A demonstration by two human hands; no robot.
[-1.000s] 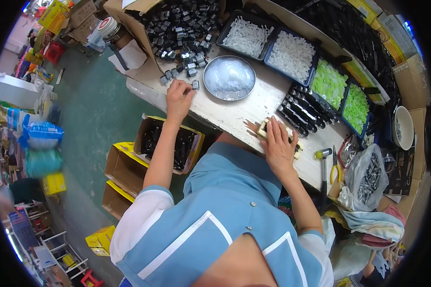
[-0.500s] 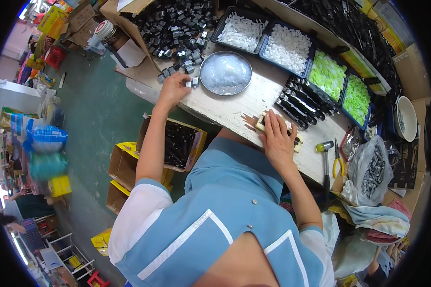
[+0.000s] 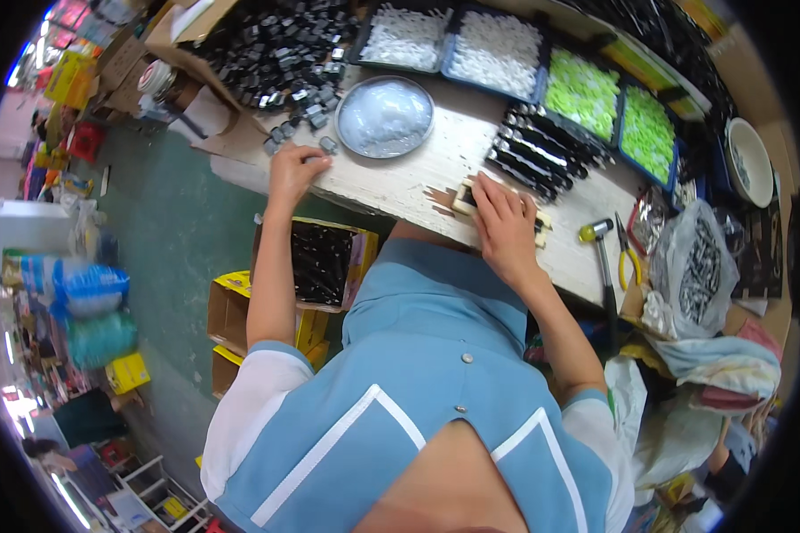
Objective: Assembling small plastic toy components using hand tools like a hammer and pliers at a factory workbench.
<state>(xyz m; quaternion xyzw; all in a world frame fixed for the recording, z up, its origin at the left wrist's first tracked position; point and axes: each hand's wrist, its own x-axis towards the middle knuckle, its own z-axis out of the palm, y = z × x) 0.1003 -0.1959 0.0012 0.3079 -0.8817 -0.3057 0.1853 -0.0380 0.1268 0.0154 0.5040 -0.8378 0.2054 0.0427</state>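
Observation:
My left hand is at the table's front left edge, thumb and fingertips pinched together; what is between them is too small to make out. Just beyond the fingertips sits one small dark grey metal cube. Several more cubes lie beside it, in front of a large pile of black and silver cubes. My right hand covers a cream block near the front edge, its fingers draped over the top and hiding most of it. A round metal dish with a clear, gel-like mass stands between the hands.
Along the back stand trays of white pieces and green pieces. Black rod-like parts lie right of centre. A hammer, yellow-handled pliers and a bag of metal parts are at the right. Boxes stand below the table.
The whole view has shifted slightly. Two cubes showed at my left fingertips before; one shows there now, and that hand has drawn back a little. My right hand stays on the cream block.

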